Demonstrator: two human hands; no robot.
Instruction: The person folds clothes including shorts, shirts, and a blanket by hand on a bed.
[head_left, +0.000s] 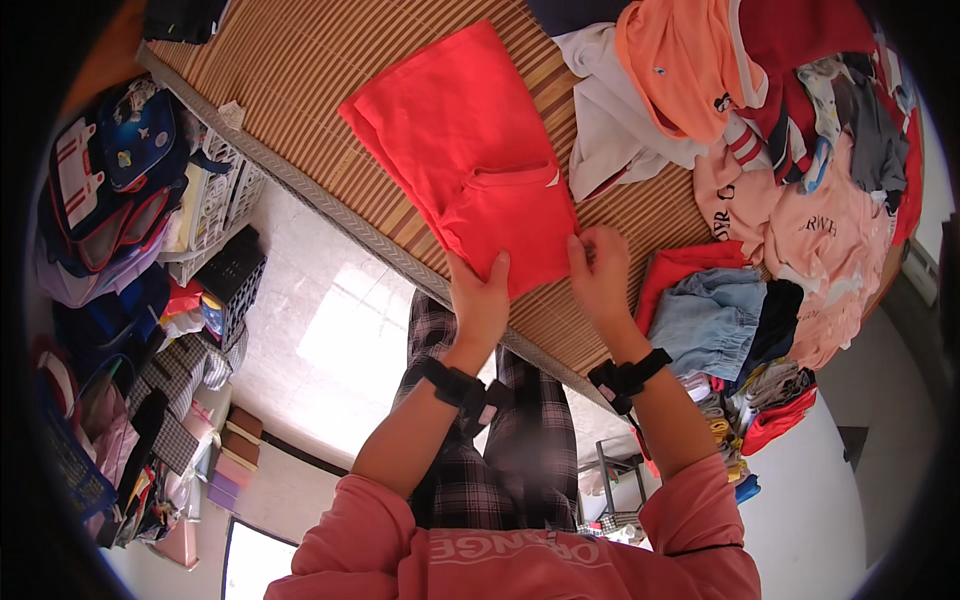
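A folded red garment (480, 142), probably a shirt with its ribbed collar showing, lies flat on a bamboo-slat mat (292, 97). A small white tag pokes out at the collar. At the garment's near left edge is my left hand (478, 307), its thumb on top and its fingers partly hidden at the cloth's edge. My right hand (606, 277) has its thumb and curled fingers at the near right corner, where they appear to pinch the cloth. Both wrists wear black straps.
To the right lie an orange garment (675, 67), a white garment (622, 120), pink clothes (825, 225) and folded denim (709, 322). The mat's grey woven border (352, 232) runs along the near edge. A backpack (112, 172) and white basket (217, 202) stand at left.
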